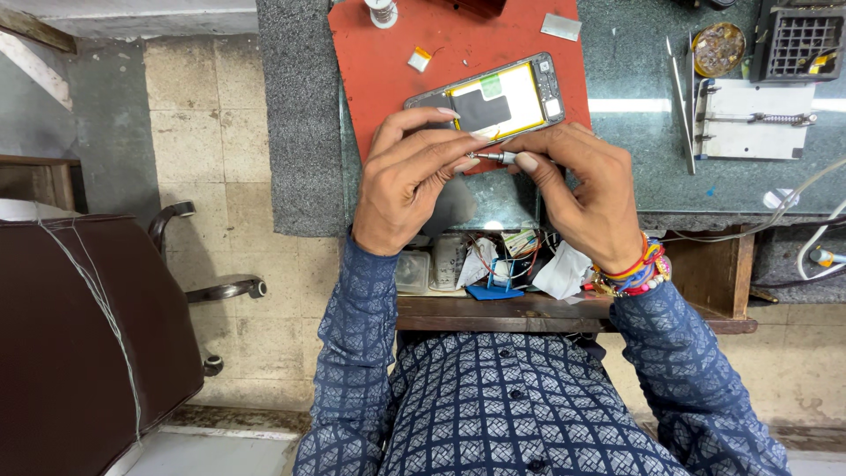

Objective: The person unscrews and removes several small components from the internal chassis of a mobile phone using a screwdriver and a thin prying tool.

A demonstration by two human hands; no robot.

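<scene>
Gripping a small metal tool between both hands, left hand and right hand hover beside an opened phone on a red mat.

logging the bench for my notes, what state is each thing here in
phone: back cover off, insides exposed, lying flat on the red mat
small metal tool: pinched between both hands, above the phone's near edge
left hand: fingertips closed on the tool
right hand: grip closed on the tool
drawer: open, cluttered with parts
solder spool: upright on the mat
tweezers: lying unused on the bench
</scene>
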